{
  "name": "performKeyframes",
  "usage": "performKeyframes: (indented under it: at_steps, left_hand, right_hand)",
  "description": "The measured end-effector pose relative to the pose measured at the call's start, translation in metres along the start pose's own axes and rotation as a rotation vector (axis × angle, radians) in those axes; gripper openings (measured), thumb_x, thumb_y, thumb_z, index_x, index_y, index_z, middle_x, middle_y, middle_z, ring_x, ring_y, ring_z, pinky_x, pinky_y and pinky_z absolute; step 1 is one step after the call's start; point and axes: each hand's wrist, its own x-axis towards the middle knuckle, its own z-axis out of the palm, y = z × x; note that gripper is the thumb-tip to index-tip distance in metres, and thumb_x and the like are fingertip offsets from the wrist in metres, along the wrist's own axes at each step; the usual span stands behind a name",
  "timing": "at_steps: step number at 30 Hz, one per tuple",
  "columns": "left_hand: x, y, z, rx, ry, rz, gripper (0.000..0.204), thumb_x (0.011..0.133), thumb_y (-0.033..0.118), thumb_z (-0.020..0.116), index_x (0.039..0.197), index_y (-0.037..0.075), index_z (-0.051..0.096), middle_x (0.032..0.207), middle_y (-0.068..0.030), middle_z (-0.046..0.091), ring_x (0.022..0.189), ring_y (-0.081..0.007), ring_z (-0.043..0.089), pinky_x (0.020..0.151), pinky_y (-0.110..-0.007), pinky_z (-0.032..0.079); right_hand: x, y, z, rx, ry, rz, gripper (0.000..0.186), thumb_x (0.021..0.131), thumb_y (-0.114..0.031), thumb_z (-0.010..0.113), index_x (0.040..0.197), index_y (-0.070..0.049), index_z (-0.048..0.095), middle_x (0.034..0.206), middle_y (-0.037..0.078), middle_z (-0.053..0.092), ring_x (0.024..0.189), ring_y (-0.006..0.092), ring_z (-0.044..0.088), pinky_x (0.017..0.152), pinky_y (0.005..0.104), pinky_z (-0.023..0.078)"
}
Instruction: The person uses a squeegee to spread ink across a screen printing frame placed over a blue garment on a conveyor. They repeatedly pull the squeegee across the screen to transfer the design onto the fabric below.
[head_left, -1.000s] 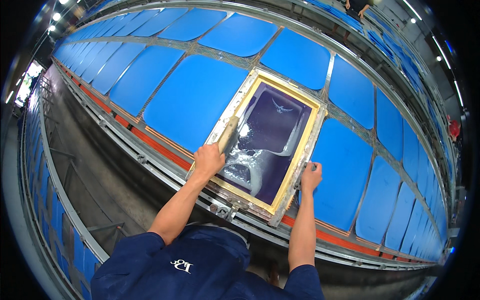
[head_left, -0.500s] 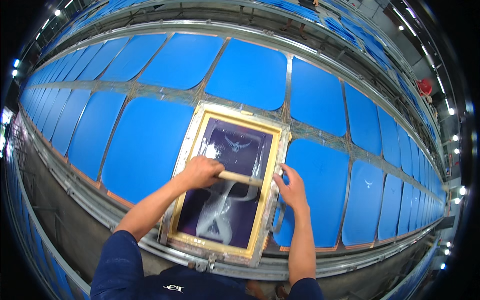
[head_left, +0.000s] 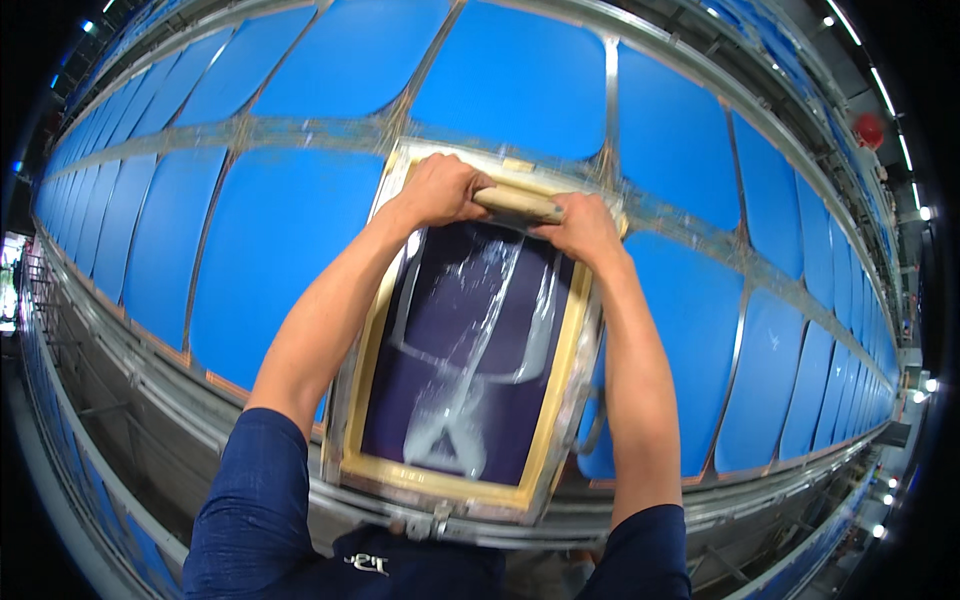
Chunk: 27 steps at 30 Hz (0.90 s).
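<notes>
Long metal-edged bench point(head_left: 235, 437) in a big workshop, passing under the screen frame point(head_left: 437, 481). Starting at the frame's near end: purple mesh point(head_left: 395, 410) with a pale wet smear point(head_left: 447, 412) on it, thick in an arch there, streakier toward the frame's far end. Could drag patchy imo, from such an uneven spread. On the frame's right side, a metal handle point(head_left: 592, 435) with no hand on it. Might end up with a shifted frame and a smudge underneath after one hard sideways shove.

Further up, across the frame's far end: wooden-handled bar point(head_left: 520, 203). Left hand point(head_left: 443, 190) on one end, right hand point(head_left: 585, 230) on the other, fingers of both clamped round the wood. Can't tell about the lower edge touching the mesh or not. Could go lopsided with more press from one hand than the other. Also pretty close to the end of the frame, so easy to bump or slop over with too much push.

Beyond the frame: grimy grey strip point(head_left: 310, 132), then more blue sheets point(head_left: 510, 75). Likely to catch drips from a careless lift.
</notes>
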Motion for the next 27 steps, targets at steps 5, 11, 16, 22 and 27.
performKeyframes:
  at_steps: [5,11,16,22,27]
  left_hand:
    - [-0.12,0.062,0.012,-0.13,-0.012,0.059,0.023,0.069,0.025,0.084,0.09,0.02,0.078,0.074,-0.0086,0.071,0.07,-0.0326,0.069,0.062,-0.043,0.053]
    - [-0.326,0.16,0.018,-0.103,0.054,0.073,0.022,0.062,0.019,0.084,0.075,0.014,0.067,0.074,-0.0039,0.068,0.075,-0.0253,0.069,0.068,-0.043,0.054]
    - [-0.309,0.157,0.007,-0.024,-0.16,0.044,0.022,0.065,0.024,0.085,0.077,0.014,0.069,0.076,-0.003,0.067,0.078,-0.0271,0.068,0.069,-0.042,0.053]
    - [-0.168,0.082,0.0,-0.015,0.039,0.109,0.023,0.067,0.026,0.084,0.074,0.014,0.067,0.071,-0.0053,0.065,0.074,-0.0303,0.068,0.066,-0.045,0.051]
    - [-0.012,0.003,-0.002,0.135,-0.007,0.107,0.023,0.067,0.026,0.083,0.075,0.012,0.067,0.07,-0.0077,0.066,0.074,-0.0311,0.066,0.079,-0.046,0.047]
  right_hand:
    - [-0.133,-0.036,0.037,-0.047,0.048,-0.124,0.025,0.068,-0.02,0.085,0.085,-0.006,0.072,0.081,0.018,0.071,0.082,0.0399,0.069,0.076,0.0478,0.055]
    - [-0.323,-0.113,0.1,-0.007,0.048,-0.241,0.038,0.062,-0.017,0.086,0.097,-0.012,0.073,0.086,0.011,0.072,0.083,0.0309,0.066,0.077,0.0432,0.049]
    - [-0.314,-0.112,0.086,0.022,-0.054,-0.228,0.031,0.065,-0.017,0.085,0.094,-0.01,0.074,0.075,0.012,0.07,0.075,0.0314,0.068,0.071,0.0427,0.049]
    - [-0.159,-0.053,0.042,-0.085,0.035,-0.277,0.027,0.068,-0.022,0.085,0.089,-0.011,0.074,0.071,0.014,0.069,0.075,0.0344,0.07,0.075,0.0464,0.054]
    - [-0.006,0.003,0.001,-0.074,0.039,-0.153,0.035,0.07,-0.033,0.088,0.092,-0.01,0.075,0.085,0.018,0.073,0.084,0.0387,0.071,0.081,0.0476,0.057]
